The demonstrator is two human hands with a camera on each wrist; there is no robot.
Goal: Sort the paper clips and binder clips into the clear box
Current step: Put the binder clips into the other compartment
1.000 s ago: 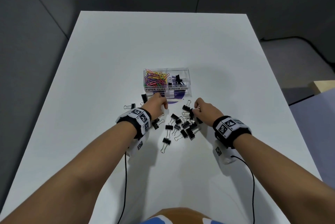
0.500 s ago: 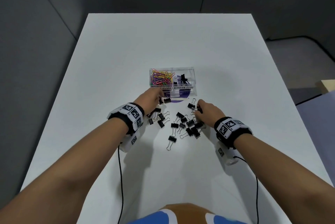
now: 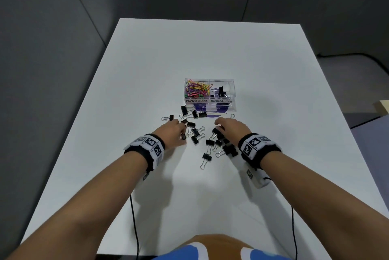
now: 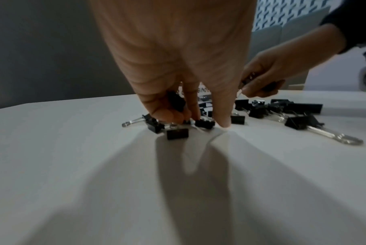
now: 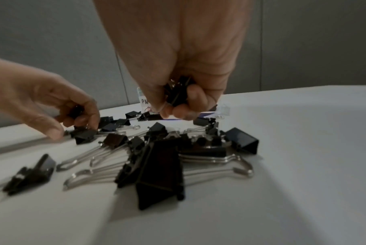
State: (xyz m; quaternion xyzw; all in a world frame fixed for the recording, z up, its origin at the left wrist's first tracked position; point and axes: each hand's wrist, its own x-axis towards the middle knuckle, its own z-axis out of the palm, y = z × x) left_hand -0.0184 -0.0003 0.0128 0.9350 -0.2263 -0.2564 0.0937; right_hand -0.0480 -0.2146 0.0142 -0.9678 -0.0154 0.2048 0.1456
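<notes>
The clear box (image 3: 210,106) stands mid-table with coloured paper clips (image 3: 196,91) in its left compartment and a few black binder clips (image 3: 220,93) in the right one. Several black binder clips (image 3: 207,157) lie scattered on the white table in front of it. My left hand (image 3: 171,133) is down among the left group; its curled fingers hold a black binder clip (image 4: 175,101) while the fingertips (image 4: 223,122) touch the table. My right hand (image 3: 231,127) hovers over the right group, gripping black binder clips (image 5: 177,91) in its curled fingers.
The white table (image 3: 210,49) stretches far beyond the box, with grey walls around it. Black cables (image 3: 134,217) run from both wrist bands toward the near table edge. A large binder clip (image 5: 159,174) lies close under my right wrist.
My left hand has drawn back from the box front toward the left cluster of clips. The right hand stays over the right cluster, still gripping clips.
</notes>
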